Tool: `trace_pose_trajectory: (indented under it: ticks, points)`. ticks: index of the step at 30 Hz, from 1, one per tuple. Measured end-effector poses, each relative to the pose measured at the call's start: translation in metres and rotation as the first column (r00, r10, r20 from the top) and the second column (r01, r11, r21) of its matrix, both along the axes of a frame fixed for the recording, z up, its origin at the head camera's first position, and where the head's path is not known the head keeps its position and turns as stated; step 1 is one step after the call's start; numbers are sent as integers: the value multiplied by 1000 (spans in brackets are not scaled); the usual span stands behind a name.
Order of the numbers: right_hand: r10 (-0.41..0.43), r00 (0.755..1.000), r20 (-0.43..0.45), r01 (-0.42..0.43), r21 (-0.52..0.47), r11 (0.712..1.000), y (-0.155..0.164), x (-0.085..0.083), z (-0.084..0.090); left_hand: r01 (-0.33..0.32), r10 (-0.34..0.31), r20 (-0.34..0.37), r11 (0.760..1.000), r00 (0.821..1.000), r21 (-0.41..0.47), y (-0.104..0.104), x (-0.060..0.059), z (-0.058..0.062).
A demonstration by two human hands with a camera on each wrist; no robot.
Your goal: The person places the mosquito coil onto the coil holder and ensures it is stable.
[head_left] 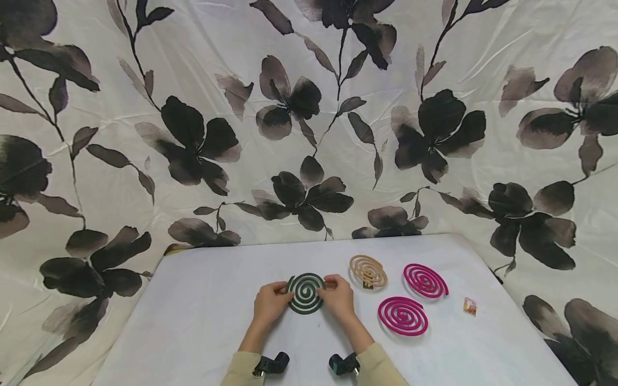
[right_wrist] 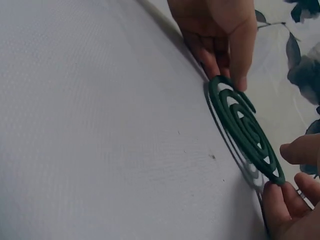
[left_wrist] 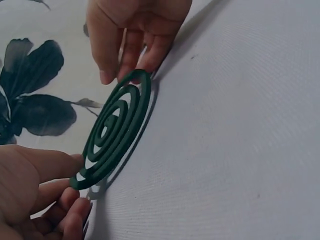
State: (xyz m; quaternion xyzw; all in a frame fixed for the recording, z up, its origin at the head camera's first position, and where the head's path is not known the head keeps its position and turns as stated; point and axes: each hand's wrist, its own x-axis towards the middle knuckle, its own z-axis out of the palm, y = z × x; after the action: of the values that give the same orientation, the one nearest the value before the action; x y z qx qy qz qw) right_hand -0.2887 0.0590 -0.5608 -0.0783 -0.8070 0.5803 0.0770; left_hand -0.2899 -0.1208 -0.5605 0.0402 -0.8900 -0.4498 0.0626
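Observation:
A dark green mosquito coil [head_left: 306,303] is held just above the white cloth, its shadow falling beneath it. My left hand [head_left: 271,304] pinches its left edge, thumb on top and fingers below, as the left wrist view shows of the coil [left_wrist: 132,127]. At the opposite edge is my right hand [head_left: 339,296]. Its fingertips [right_wrist: 274,197] touch the rim from underneath, while the thumb hovers a little apart above the coil [right_wrist: 240,127] in the right wrist view.
To the right lie a tan coil [head_left: 378,268] over a small dark-and-gold piece [head_left: 368,285], and two magenta coils [head_left: 425,281] [head_left: 403,316]. Farther right is a small colourful square packet [head_left: 470,306]. A floral curtain [head_left: 338,145] hangs behind the table [head_left: 193,321].

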Motion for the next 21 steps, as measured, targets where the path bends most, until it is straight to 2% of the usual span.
trace_pose_trajectory:
  ticks: [3, 6, 8, 12, 14, 16, 21]
  points:
    - [-25, 999, 23, 25, -35, 999, -1, 1, 1, -12, 9, 21, 994, 1000, 111, 0, -1, -1]
    - [-43, 997, 67, 48, -83, 995, -2, 3, 1, -15, -4, 72, 966, 997, 258, 1, 0, -1]
    - [-48, 994, 96, 61, -136, 989, -1, 4, 0, -23, -21, 119, 934, 993, 356, 1, 1, -1]
    - [-4, 992, 124, 37, -259, 965, 0, 7, 0, -40, -66, 180, 846, 981, 531, 3, 6, -1]
    - [21, 991, 132, 22, -315, 949, 0, 9, 2, -43, -81, 186, 814, 979, 580, 3, 8, -1]
    - [45, 990, 132, 5, -360, 933, 1, 12, 5, -41, -89, 182, 791, 979, 610, 3, 8, -1]
    - [68, 988, 136, -5, -417, 909, 5, 16, 11, -53, -91, 191, 767, 977, 640, 5, 9, 0]
